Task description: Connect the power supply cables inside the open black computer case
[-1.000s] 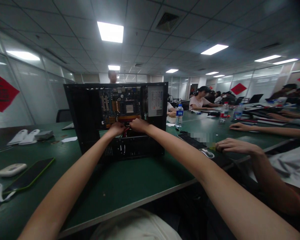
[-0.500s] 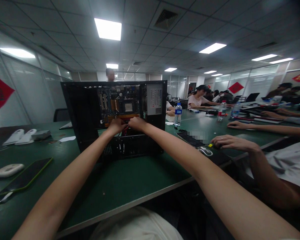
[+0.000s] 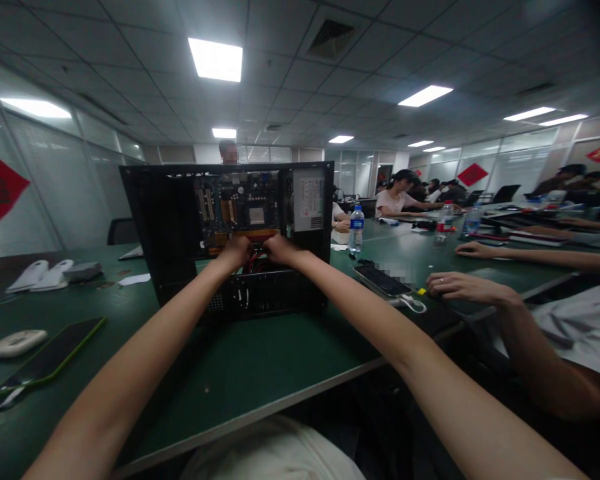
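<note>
Just below the fingers (image 3: 270, 245), red cables (image 3: 254, 264), inside computer case (image 3: 153, 223).

Ofc rm w/ glass partitions (image 3: 47, 167)

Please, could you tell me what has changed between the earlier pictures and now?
The right bare hand has shifted slightly rightward, away from the left bare hand, at the open black box-shaped computer case. Whether either took or released the thin red wires is unclear. The case and the flat black green-edged phone stayed on the green tabletop.
</note>
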Demonstrator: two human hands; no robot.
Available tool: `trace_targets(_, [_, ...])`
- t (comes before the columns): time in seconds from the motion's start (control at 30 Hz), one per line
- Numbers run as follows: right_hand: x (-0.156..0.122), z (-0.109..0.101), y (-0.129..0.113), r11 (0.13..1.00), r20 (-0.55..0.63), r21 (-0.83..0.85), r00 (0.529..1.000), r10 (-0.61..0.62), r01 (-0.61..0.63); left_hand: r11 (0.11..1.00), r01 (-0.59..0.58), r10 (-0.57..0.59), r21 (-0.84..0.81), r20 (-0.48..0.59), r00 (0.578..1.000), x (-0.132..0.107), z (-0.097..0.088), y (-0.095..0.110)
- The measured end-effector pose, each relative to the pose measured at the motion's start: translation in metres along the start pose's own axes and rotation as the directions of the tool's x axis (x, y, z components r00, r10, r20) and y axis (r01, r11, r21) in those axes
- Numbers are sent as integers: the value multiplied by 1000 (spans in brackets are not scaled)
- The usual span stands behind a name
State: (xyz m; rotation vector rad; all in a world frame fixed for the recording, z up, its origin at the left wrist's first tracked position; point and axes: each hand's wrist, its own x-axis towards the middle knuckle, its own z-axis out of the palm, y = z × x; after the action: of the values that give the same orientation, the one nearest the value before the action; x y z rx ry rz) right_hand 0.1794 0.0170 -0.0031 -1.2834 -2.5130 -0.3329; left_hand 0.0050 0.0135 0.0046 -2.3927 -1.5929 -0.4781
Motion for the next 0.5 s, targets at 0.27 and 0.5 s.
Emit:
trace_targets(0.27, [-1, -1, -2, 995, -44, 56, 995, 91, -88, 999, -38, 38, 9, -3, 999, 1, 1, -2])
trace_targets(0.5, [-1, -3, -4, 992, -53, 44, 992, 117, -115, 997, -76, 76, 22, -2, 997, 5, 0, -4])
